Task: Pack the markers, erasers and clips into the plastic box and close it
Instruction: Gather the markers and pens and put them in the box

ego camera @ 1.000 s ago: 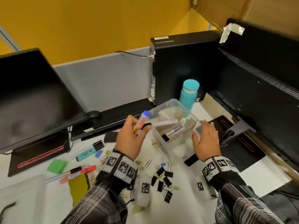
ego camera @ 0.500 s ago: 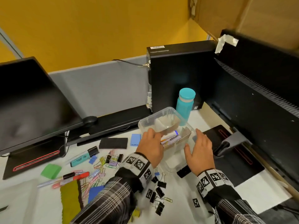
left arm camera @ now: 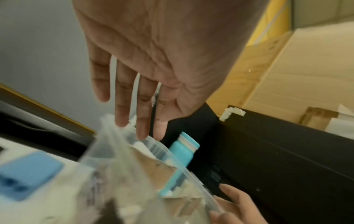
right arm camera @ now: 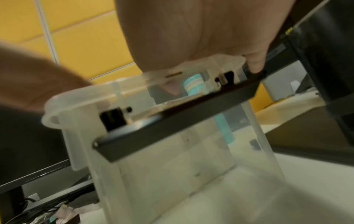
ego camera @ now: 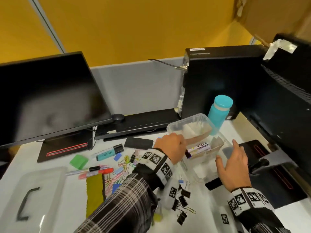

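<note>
Yellow wall panels back a white bench (ego camera: 144,214) where the clear plastic box (ego camera: 188,122) stands open beside a teal bottle (ego camera: 218,113). Left hand (ego camera: 170,148) hovers over the box's near rim, its grip released with fingers (left arm camera: 122,106) straight. Right hand (ego camera: 235,167) lies flat against the box's right side, fingers extended. A purple-capped marker (ego camera: 198,148) lies inside a cardboard compartment. Black binder clips (ego camera: 182,200) lie scattered before the box.

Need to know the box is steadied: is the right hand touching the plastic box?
Touching. In the right wrist view, the right hand rests on the plastic box at its rim.
</note>
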`<state>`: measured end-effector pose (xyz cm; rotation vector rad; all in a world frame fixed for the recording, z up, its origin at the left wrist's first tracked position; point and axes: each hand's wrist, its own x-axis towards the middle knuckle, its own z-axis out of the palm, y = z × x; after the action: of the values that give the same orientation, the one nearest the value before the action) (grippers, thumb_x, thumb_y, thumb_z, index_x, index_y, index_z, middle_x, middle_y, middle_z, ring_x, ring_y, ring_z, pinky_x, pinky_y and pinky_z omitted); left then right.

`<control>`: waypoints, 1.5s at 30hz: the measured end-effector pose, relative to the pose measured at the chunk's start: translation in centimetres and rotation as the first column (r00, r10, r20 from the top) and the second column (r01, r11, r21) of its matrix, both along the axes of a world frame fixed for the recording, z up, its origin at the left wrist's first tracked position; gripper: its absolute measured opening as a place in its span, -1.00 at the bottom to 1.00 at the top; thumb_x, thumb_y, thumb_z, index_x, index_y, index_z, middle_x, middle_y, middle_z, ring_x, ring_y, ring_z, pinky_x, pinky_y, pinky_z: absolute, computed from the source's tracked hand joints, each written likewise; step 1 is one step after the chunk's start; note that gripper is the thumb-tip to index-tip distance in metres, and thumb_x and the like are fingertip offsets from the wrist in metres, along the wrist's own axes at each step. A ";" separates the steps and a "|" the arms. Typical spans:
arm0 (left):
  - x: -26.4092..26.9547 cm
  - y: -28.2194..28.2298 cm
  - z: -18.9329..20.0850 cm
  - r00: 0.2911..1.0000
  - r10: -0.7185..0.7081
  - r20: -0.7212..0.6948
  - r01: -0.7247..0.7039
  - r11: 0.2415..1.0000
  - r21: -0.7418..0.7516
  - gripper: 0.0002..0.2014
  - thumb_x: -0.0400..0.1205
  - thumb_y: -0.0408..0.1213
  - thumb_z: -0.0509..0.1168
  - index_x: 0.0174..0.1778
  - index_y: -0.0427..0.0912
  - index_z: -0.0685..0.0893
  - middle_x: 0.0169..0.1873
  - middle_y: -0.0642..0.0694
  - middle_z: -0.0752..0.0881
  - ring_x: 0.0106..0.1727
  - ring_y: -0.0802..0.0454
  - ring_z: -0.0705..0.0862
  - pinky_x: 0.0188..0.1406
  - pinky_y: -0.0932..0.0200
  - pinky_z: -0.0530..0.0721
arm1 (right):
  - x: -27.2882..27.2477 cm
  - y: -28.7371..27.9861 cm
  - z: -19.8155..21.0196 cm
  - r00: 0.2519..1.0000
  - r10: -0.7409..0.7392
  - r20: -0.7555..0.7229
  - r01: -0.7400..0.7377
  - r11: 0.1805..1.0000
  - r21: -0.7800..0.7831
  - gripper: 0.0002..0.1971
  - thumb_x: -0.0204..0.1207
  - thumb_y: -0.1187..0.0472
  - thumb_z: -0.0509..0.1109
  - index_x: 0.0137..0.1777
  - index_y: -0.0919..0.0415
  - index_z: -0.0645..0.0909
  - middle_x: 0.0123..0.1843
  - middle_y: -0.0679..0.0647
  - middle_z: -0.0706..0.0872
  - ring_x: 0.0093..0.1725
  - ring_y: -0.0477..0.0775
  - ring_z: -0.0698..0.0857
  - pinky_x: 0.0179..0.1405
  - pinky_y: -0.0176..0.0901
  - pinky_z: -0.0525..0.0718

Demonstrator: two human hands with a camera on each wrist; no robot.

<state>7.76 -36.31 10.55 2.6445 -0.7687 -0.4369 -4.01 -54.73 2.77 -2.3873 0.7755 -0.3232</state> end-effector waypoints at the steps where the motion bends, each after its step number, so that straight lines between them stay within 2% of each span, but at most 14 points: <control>1: 0.0 2.3 -0.4 0.999 0.043 -0.017 -0.043 0.999 -0.032 -0.73 0.64 -0.19 0.09 0.14 0.00 0.66 0.17 -0.05 0.66 0.20 -0.12 0.62 0.26 -0.11 0.53 | 0.0 0.1 0.3 1.000 -0.007 -0.019 0.006 0.999 -0.040 -0.24 0.53 0.11 0.34 0.63 0.20 0.01 0.63 0.28 0.20 0.65 0.30 0.06 0.59 0.33 0.13; 4: -0.3 10.1 -2.9 0.980 0.189 -0.059 -0.190 0.982 -0.012 -0.77 0.64 -0.18 0.13 0.08 0.08 0.66 0.19 0.02 0.68 0.26 -0.05 0.59 0.29 -0.05 0.52 | 0.3 1.7 1.3 1.000 0.001 0.005 -0.001 0.991 -0.130 -0.26 0.51 0.13 0.37 0.61 0.28 0.10 0.63 0.29 0.20 0.64 0.36 0.06 0.59 0.41 0.05; 7: -0.1 18.2 -5.4 0.921 0.385 -0.058 -0.378 0.920 0.098 -0.78 0.65 -0.17 0.15 0.09 0.12 0.66 0.20 0.04 0.68 0.20 -0.01 0.62 0.26 0.01 0.56 | 1.0 5.0 2.3 0.978 0.175 0.116 -0.157 0.977 -0.147 -0.36 0.54 0.11 0.30 0.58 0.24 0.18 0.64 0.24 0.21 0.66 0.26 0.05 0.60 0.34 0.10; 10: 0.7 24.9 -6.8 0.874 0.487 0.003 -0.477 0.855 0.203 -0.73 0.63 -0.20 0.17 0.21 0.10 0.63 0.24 -0.05 0.66 0.22 -0.08 0.61 0.23 -0.03 0.58 | 2.9 9.1 3.2 0.855 0.464 0.232 -0.425 0.883 -0.197 -0.56 0.58 0.00 0.13 0.42 0.14 0.42 0.53 0.10 0.40 0.61 0.12 0.22 0.57 0.15 0.24; 14: 3.0 31.1 -8.0 0.829 0.558 0.025 -0.539 0.787 0.299 -0.57 0.62 -0.34 0.18 0.38 0.13 0.51 0.34 -0.01 0.61 0.29 -0.09 0.57 0.33 -0.06 0.55 | 6.3 15.3 2.7 0.658 0.713 0.241 -0.658 0.700 -0.276 -0.74 0.57 0.10 0.16 0.14 0.07 0.61 0.30 -0.03 0.64 0.45 -0.02 0.48 0.42 -0.09 0.45; 16: 4.3 32.9 -8.7 0.819 0.573 -0.035 -0.543 0.793 0.278 -0.56 0.61 -0.40 0.16 0.35 0.14 0.54 0.30 0.00 0.65 0.26 -0.06 0.60 0.36 -0.05 0.55 | 8.4 18.0 1.6 0.608 0.775 0.173 -0.725 0.631 -0.278 -0.76 0.58 0.11 0.16 0.11 0.06 0.62 0.23 -0.07 0.68 0.40 -0.05 0.54 0.33 -0.13 0.56; 20: 5.9 33.8 -9.9 0.893 0.447 -0.044 -0.404 0.841 0.360 -0.61 0.66 -0.35 0.12 0.32 0.16 0.57 0.30 0.00 0.62 0.29 -0.02 0.57 0.38 0.00 0.52 | 13.0 22.6 -0.8 0.577 0.816 -0.040 -0.802 0.556 -0.217 -0.61 0.57 0.05 0.04 0.24 0.13 0.59 0.29 0.01 0.65 0.36 0.02 0.57 0.32 -0.09 0.59; 23: 6.7 33.8 -10.6 0.940 0.342 -0.023 -0.303 0.861 0.408 -0.64 0.66 -0.29 0.15 0.31 0.16 0.59 0.28 -0.01 0.62 0.27 -0.02 0.59 0.31 0.01 0.57 | 16.2 25.8 -2.4 0.552 0.815 -0.176 -0.832 0.524 -0.179 -0.63 0.60 0.18 0.18 0.40 0.17 0.47 0.39 0.08 0.55 0.39 0.08 0.51 0.41 -0.11 0.48; 27: 7.0 34.0 -11.4 0.975 0.223 0.004 -0.203 0.878 0.434 -0.73 0.66 -0.22 0.17 0.25 0.07 0.61 0.22 -0.01 0.64 0.26 -0.03 0.54 0.26 0.04 0.55 | 19.7 29.1 -3.1 0.520 0.767 -0.376 -0.850 0.509 -0.136 -0.46 0.52 0.20 0.37 0.49 0.14 0.32 0.48 0.08 0.42 0.46 0.10 0.40 0.44 -0.04 0.42; 32: 7.0 34.6 -11.0 0.980 0.189 0.059 -0.198 0.920 0.337 -0.76 0.62 -0.10 0.20 0.19 0.03 0.60 0.12 0.00 0.64 0.16 -0.01 0.56 0.22 0.06 0.52 | 22.2 30.4 -3.2 0.387 0.697 -0.603 -0.901 0.424 -0.088 -0.42 0.52 0.14 0.38 0.50 0.11 0.27 0.43 0.12 0.42 0.40 0.18 0.41 0.40 0.09 0.43; 35: 6.4 34.3 -10.5 0.966 0.253 -0.061 -0.245 0.963 0.114 -0.74 0.56 -0.06 0.31 0.15 0.05 0.56 0.07 0.04 0.58 0.02 0.03 0.60 0.09 0.11 0.60 | 22.6 30.6 -3.6 0.382 0.669 -0.637 -0.900 0.425 -0.093 -0.38 0.45 0.06 0.45 0.47 0.10 0.30 0.38 0.13 0.41 0.36 0.19 0.41 0.37 0.09 0.44; 37: 6.3 33.5 -10.0 0.967 0.228 -0.111 -0.221 0.973 0.073 -0.75 0.56 -0.06 0.33 0.14 0.06 0.54 0.07 0.05 0.55 -0.03 0.04 0.61 0.02 0.15 0.61 | 22.6 30.8 -3.7 0.399 0.650 -0.647 -0.894 0.434 -0.115 -0.42 0.46 0.04 0.44 0.43 0.10 0.32 0.34 0.12 0.43 0.31 0.18 0.43 0.34 0.07 0.43; 40: 6.9 31.6 -9.6 0.986 0.148 -0.082 -0.139 0.984 0.114 -0.79 0.59 -0.07 0.29 0.11 0.04 0.53 0.10 0.06 0.58 0.04 0.01 0.62 0.12 0.09 0.55 | 22.5 31.1 -3.8 0.436 0.650 -0.623 -0.876 0.465 -0.128 -0.47 0.47 0.05 0.41 0.38 0.13 0.33 0.33 0.10 0.43 0.29 0.16 0.43 0.33 0.05 0.41; 45: 7.6 29.9 -10.5 0.987 0.102 -0.124 -0.066 0.962 0.264 -0.88 0.63 -0.05 0.19 0.04 0.06 0.51 -0.01 0.03 0.73 0.03 -0.05 0.65 0.15 0.03 0.44 | 21.4 30.3 -2.7 0.610 0.625 -0.488 -0.774 0.601 -0.198 -0.41 0.44 0.04 0.47 0.38 0.15 0.30 0.33 0.06 0.43 0.29 0.12 0.43 0.30 -0.01 0.44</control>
<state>15.41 -6.43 0.07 2.8368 -0.5886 -0.7325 17.42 -24.46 0.09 -2.9543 -0.2145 0.3732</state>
